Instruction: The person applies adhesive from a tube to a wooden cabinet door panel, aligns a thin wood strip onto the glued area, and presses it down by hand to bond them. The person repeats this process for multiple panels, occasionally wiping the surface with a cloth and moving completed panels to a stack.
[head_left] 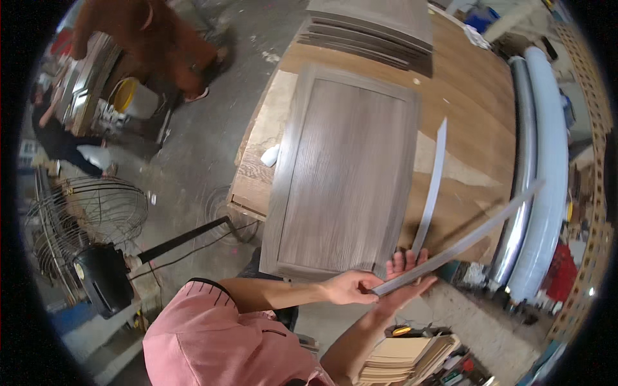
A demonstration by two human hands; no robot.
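A long, narrow grey strip (460, 246) slants up to the right over the worktable. My left hand (351, 287) pinches its near end between thumb and fingers. Palm up, my right hand (407, 287) lies under the strip close to that end; its fingers are stretched out, and the strip crosses the palm. A grey wood-grain cabinet door (351, 174) with a raised frame lies flat just beyond my hands. To the right of the door, a second pale strip (436, 177) rests on the table, its near end by my right fingertips.
More grey panels (370, 29) are stacked at the table's far end. Large wrapped rolls (541, 174) line the right side. A stand fan (103, 276) is at the left, with a person (61, 135) and a brown-clothed person (161, 45) beyond. Cardboard sheets (399, 360) stand below my right arm.
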